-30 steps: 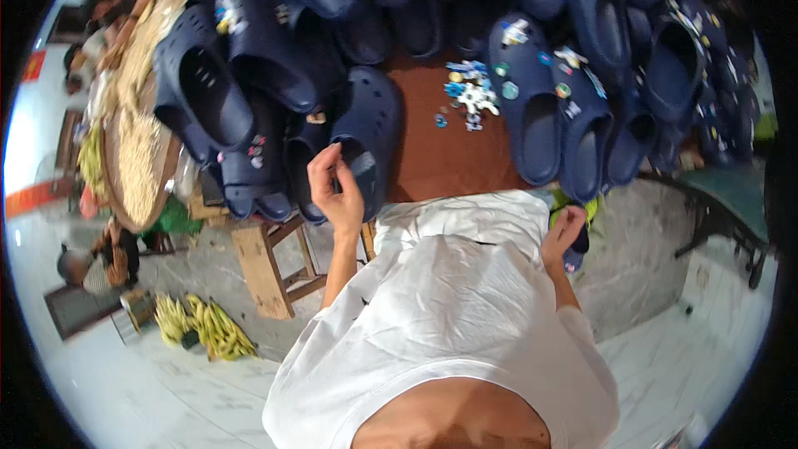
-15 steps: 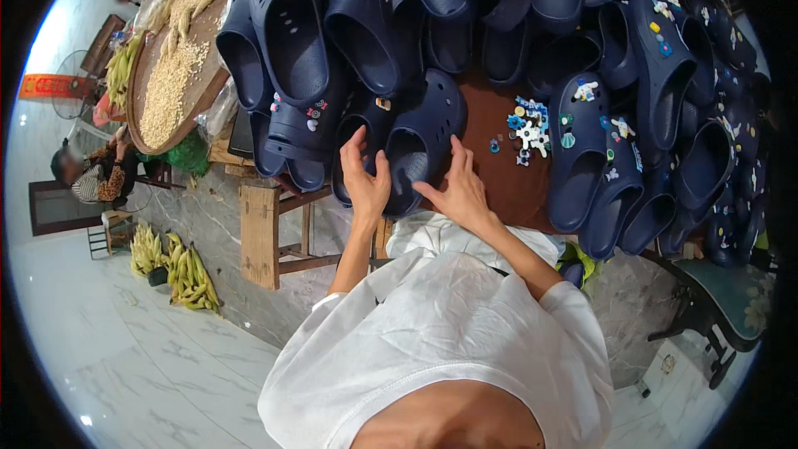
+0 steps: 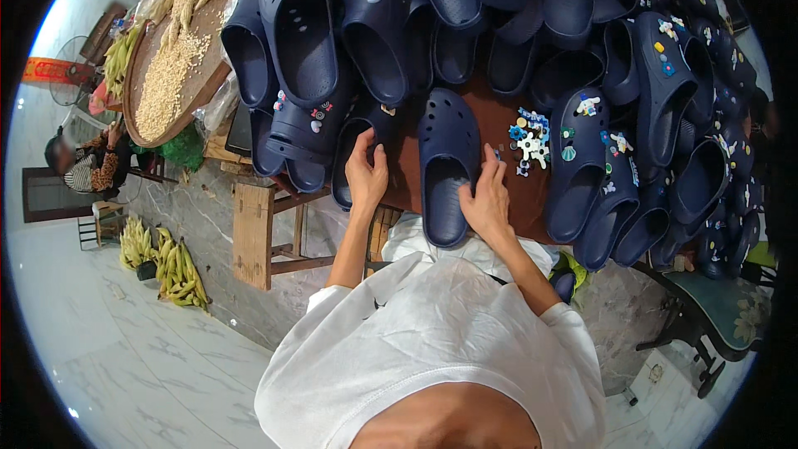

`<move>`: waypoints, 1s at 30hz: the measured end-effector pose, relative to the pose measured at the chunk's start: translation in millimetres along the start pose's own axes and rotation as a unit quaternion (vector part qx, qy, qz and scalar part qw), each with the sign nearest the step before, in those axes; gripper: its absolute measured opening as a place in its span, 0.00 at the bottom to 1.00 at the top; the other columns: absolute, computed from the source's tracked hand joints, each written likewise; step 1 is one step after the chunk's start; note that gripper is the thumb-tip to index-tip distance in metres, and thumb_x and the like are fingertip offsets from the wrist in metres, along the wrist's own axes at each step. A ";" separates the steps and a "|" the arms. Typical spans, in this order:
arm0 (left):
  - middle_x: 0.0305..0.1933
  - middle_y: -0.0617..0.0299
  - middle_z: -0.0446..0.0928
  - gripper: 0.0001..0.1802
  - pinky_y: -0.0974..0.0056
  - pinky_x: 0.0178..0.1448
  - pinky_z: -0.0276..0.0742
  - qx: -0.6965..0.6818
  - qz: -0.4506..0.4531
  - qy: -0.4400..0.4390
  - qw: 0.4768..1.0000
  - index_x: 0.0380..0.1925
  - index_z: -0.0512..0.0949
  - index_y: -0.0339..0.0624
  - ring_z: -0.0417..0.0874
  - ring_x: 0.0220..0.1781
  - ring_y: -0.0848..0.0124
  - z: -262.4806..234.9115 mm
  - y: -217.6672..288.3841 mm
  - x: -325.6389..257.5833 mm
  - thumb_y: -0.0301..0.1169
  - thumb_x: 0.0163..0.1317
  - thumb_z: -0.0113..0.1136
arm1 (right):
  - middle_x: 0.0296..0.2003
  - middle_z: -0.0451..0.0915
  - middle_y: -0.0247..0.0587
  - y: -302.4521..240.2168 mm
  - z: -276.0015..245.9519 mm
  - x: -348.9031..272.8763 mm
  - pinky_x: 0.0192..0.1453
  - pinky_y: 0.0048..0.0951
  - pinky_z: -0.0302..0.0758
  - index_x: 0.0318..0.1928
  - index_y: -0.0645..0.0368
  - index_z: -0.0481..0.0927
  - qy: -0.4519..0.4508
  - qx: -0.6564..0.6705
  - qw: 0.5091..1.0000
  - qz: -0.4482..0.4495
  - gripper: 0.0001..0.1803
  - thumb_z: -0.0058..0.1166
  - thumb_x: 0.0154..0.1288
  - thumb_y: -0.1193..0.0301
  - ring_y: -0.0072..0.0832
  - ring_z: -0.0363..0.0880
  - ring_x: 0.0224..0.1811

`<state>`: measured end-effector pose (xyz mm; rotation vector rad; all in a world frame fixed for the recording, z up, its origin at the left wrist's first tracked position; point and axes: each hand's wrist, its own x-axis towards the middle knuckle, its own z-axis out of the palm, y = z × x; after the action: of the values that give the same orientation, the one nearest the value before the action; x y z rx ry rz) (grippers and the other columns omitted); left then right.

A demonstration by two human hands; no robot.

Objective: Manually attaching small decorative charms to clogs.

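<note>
Since half a second ago both hands have spread apart, so the left hand (image 3: 366, 176) rests open-fingered on the brown table (image 3: 407, 179) while the right hand (image 3: 488, 199) lies loosely open against the navy clog (image 3: 448, 168) lying flat between them.

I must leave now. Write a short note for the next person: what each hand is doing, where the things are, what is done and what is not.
Left hand: open, resting on the brown table beside the plain navy clog; holds nothing.
Right hand: fingers at the clog's right edge; whether it has a grip on anything, I cannot tell.
Loose charms: small pile on the table right of the clog.
Done: several clogs at right and top already carry charms.
Left: this clog shows no charm.
</note>
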<state>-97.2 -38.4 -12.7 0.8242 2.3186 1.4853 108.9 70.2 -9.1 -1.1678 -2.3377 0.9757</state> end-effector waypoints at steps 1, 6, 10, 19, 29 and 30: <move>0.51 0.41 0.80 0.19 0.59 0.59 0.74 -0.002 0.000 0.002 1.000 0.55 0.73 0.29 0.82 0.56 0.54 -0.7 4.9 -0.7 0.25 0.65 0.54 | 0.54 0.64 0.65 1.3 -2.4 -1.7 0.48 0.55 0.77 0.71 0.64 0.50 0.000 -0.002 1.000 -0.002 0.44 0.56 0.55 0.73 0.65 0.77 0.45; 0.52 0.51 0.76 0.21 0.62 0.56 0.75 -0.001 0.077 0.099 0.992 0.55 0.71 0.31 0.79 0.50 0.63 8.7 26.8 -6.3 0.22 0.62 0.59 | 0.51 0.66 0.59 1.6 -19.9 -6.0 0.45 0.53 0.77 0.68 0.62 0.60 -0.015 -0.030 0.999 -0.017 0.34 0.49 0.59 0.74 0.60 0.78 0.41; 0.52 0.48 0.72 0.23 0.58 0.55 0.73 0.062 0.146 0.132 0.979 0.54 0.71 0.33 0.75 0.53 0.56 13.5 40.4 -9.1 0.22 0.57 0.60 | 0.49 0.69 0.55 7.3 -56.0 -9.1 0.47 0.52 0.76 0.66 0.58 0.64 -0.019 0.010 0.998 -0.060 0.31 0.46 0.60 0.75 0.58 0.78 0.43; 0.52 0.51 0.72 0.24 0.59 0.53 0.71 0.040 0.205 0.134 0.969 0.55 0.73 0.35 0.73 0.53 0.57 18.3 65.3 19.7 0.21 0.56 0.59 | 0.60 0.71 0.50 194.7 -150.4 -133.9 0.70 0.35 0.62 0.70 0.66 0.58 0.158 0.027 0.987 0.010 0.33 0.51 0.67 0.72 0.38 0.70 0.63; 0.54 0.56 0.74 0.20 0.66 0.52 0.74 -0.003 0.212 0.101 0.972 0.56 0.75 0.37 0.77 0.53 0.67 32.4 33.7 11.6 0.20 0.62 0.58 | 0.66 0.64 0.49 218.6 -170.3 -215.2 0.69 0.39 0.66 0.70 0.63 0.54 0.631 0.338 0.675 0.176 0.36 0.53 0.71 0.60 0.38 0.69 0.63; 0.53 0.56 0.74 0.20 0.66 0.52 0.74 0.000 0.233 0.072 0.970 0.55 0.76 0.38 0.77 0.53 0.67 46.9 47.2 15.1 0.20 0.62 0.58 | 0.62 0.68 0.49 253.5 -160.2 -246.9 0.67 0.38 0.67 0.64 0.67 0.61 0.723 0.286 0.590 0.220 0.30 0.53 0.69 0.62 0.38 0.72 0.60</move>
<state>-70.8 20.1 10.0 1.3764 2.3290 1.7774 490.3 47.6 -78.7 -1.3660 -0.3755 0.3938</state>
